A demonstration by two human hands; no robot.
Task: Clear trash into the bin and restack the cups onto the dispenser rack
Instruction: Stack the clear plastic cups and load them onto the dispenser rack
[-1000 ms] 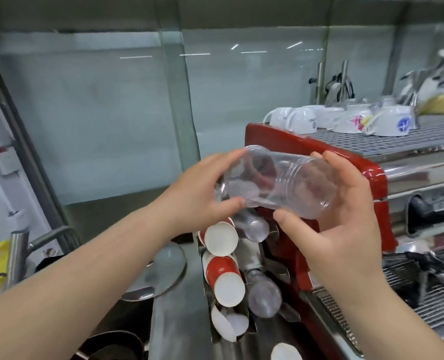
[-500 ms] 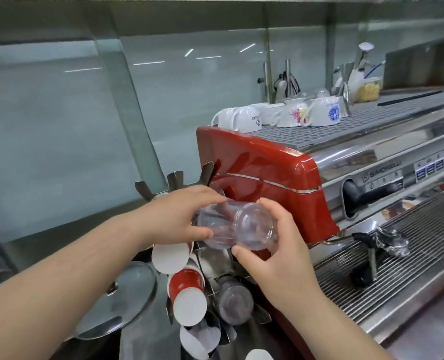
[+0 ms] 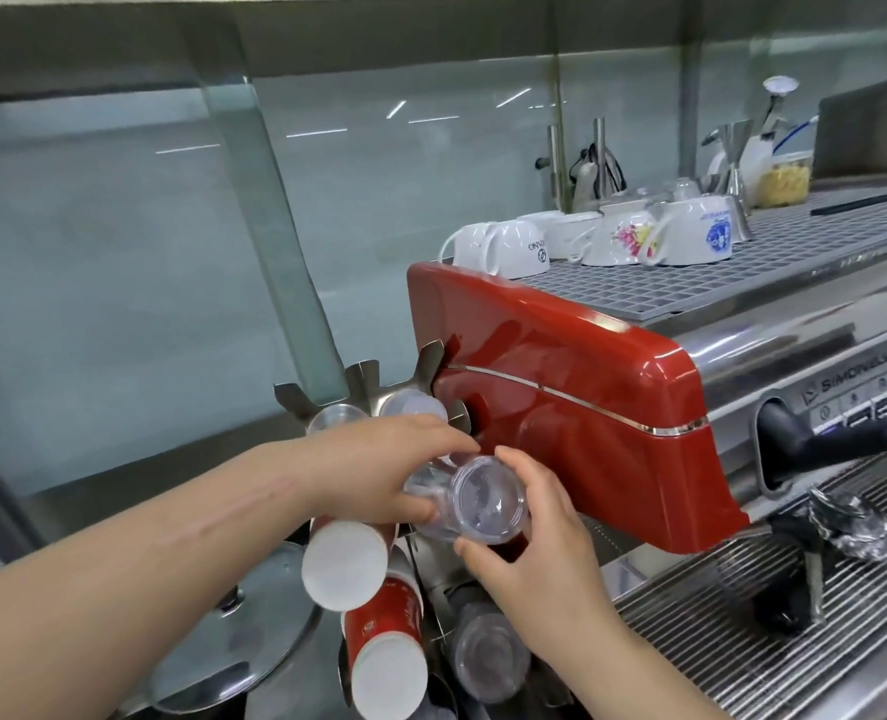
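Observation:
A stack of clear plastic cups [image 3: 475, 498] lies on its side, base toward me, held between both hands in front of the metal dispenser rack [image 3: 361, 379]. My left hand [image 3: 379, 470] grips its far end from above. From below and the right, my right hand [image 3: 527, 543] cups its near end. The rack's other slots hold red paper cups with white bases [image 3: 345, 563] [image 3: 387, 652] and clear cups [image 3: 488, 652]. Two more clear cup stacks [image 3: 413, 405] poke out of the top slots, just behind my left hand.
A red espresso machine [image 3: 576, 397] stands directly right of the rack, with its drip grate [image 3: 794, 631] and a portafilter [image 3: 846, 522]. White ceramic cups [image 3: 618, 241] sit upside down on its top. A round metal lid [image 3: 244, 631] lies at lower left. A glass wall stands behind.
Both hands have carried the clear cup stack down and in toward the rack, from chest height to the slot level. The view has swung right, showing more of the machine.

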